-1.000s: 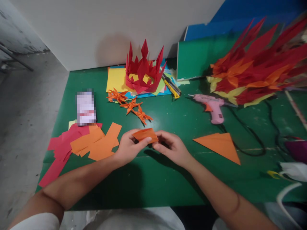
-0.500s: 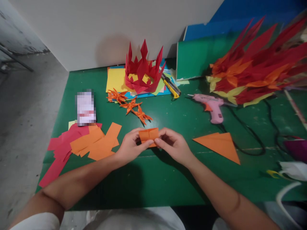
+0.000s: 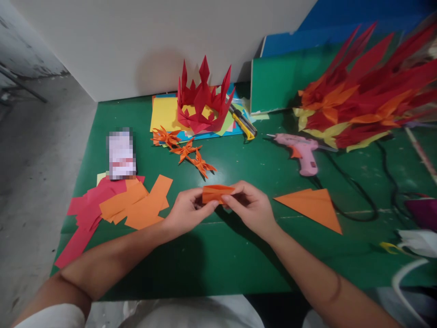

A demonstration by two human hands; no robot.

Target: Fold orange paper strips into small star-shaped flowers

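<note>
A small folded orange paper piece is pinched between both my hands just above the green table. My left hand grips its left end with thumb and fingers closed. My right hand holds its right end, fingers curled round it. Three small folded orange paper flowers lie in a row just beyond my hands. A flat orange paper triangle rests to the right of my right hand.
Orange and red paper strips lie at the left, near a blurred card. A red paper crown sits on coloured sheets at the back, beside a yellow cutter. A pink glue gun and a spiky red-orange paper mass lie at the right.
The orange piece has been turned and refolded between my fingers, now narrower and shifted slightly right. My hands stay in about the same place.
</note>
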